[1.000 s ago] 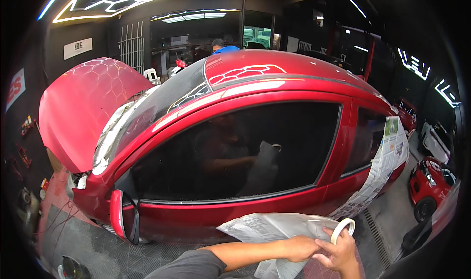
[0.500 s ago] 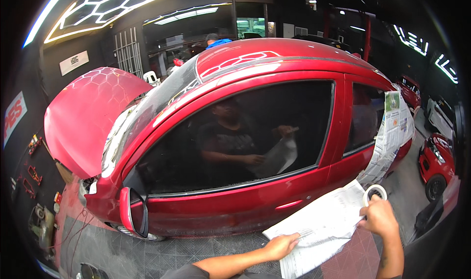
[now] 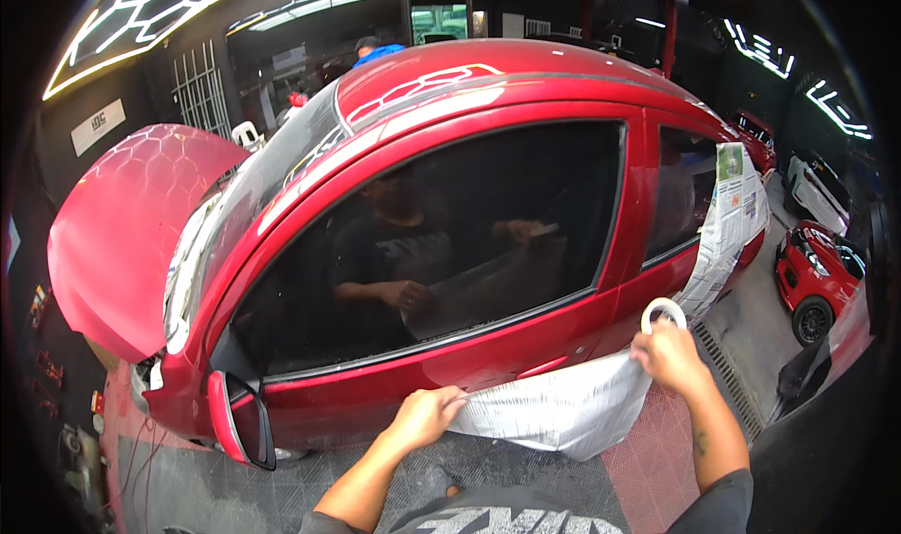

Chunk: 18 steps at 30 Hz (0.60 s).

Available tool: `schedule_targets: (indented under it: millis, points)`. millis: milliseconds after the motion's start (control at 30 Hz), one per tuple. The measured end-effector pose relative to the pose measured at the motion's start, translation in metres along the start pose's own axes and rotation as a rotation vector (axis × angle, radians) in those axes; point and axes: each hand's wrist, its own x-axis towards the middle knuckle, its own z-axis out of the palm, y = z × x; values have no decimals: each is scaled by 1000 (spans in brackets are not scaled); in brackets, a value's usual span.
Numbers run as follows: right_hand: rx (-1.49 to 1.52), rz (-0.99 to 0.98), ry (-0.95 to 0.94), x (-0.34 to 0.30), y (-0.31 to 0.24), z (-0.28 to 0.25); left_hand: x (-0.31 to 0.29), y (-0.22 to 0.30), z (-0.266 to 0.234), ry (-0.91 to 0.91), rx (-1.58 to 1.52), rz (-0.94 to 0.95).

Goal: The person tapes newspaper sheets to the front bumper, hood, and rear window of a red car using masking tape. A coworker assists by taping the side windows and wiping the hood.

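A newspaper sheet (image 3: 563, 407) hangs stretched between my two hands, in front of the red car's door (image 3: 375, 403). My left hand (image 3: 427, 417) pinches its left corner, close to the lower door panel. At the opposite end, my right hand (image 3: 668, 351) grips the sheet's upper corner together with a roll of white masking tape (image 3: 664, 311). The tape ring stands up above the fingers. More newspaper (image 3: 727, 229) covers the car's rear side, behind the dark rear window (image 3: 680, 191).
The car's side mirror (image 3: 246, 419) juts out at the left, and its red hood (image 3: 141, 234) is raised. Grey and red floor tiles (image 3: 648, 450) lie below, beside a drain grate (image 3: 727, 379). Another red car (image 3: 817, 276) stands at the right. A person in blue (image 3: 380, 51) is beyond the car.
My left hand has moved left and up, pulling the newspaper wide. The right hand has shifted left and up with the tape. My view has turned slightly, so the car sits further left.
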Motion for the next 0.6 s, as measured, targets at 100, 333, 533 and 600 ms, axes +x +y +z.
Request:
schedule_targets:
  millis: [100,333,533,600]
  points:
    - [-44,-47,151,59,-22,-18,-21,-27,-24,150,-42,-94]
    - [63,-32,375,196,-99,-38,-6,-60,-133,801,412,-11]
    - [152,-15,506,261,-146,-46,54,17,-132,975,483,428]
    - [140,-21,485,272,-148,-42,106,32,-104,732,484,358]
